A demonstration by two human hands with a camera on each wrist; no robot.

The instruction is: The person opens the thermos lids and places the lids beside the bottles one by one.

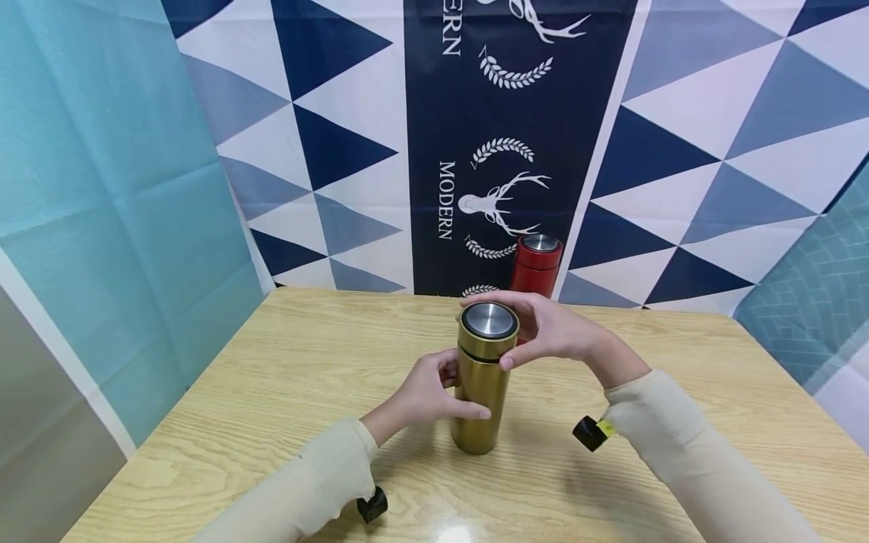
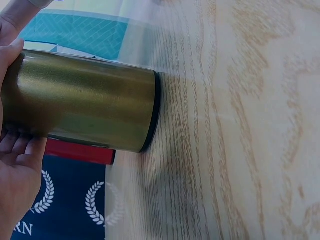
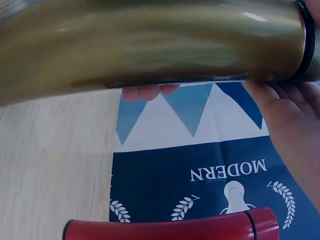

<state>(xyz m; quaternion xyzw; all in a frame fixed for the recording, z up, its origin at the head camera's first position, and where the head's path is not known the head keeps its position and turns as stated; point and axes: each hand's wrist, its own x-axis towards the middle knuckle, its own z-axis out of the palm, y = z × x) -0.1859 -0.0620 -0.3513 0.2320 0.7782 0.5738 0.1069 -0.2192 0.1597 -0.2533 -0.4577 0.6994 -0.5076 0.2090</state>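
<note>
A gold thermos flask (image 1: 483,382) with a dark ring under its lid stands upright in the middle of the table. My left hand (image 1: 426,394) grips its body from the left, thumb across the front. Around the lid (image 1: 490,321), my right hand (image 1: 560,329) curls from behind and the right, leaving the steel top uncovered. The left wrist view shows the flask's dark base edge (image 2: 152,112) right at the wood. In the right wrist view, left fingertips (image 3: 148,93) show past the gold body (image 3: 165,45).
Behind the right hand stands a red thermos flask (image 1: 536,273), partly hidden by that hand. The wooden table (image 1: 326,332) runs back to a patterned blue and white cloth (image 1: 353,151). A teal cloth (image 1: 122,188) hangs at the left.
</note>
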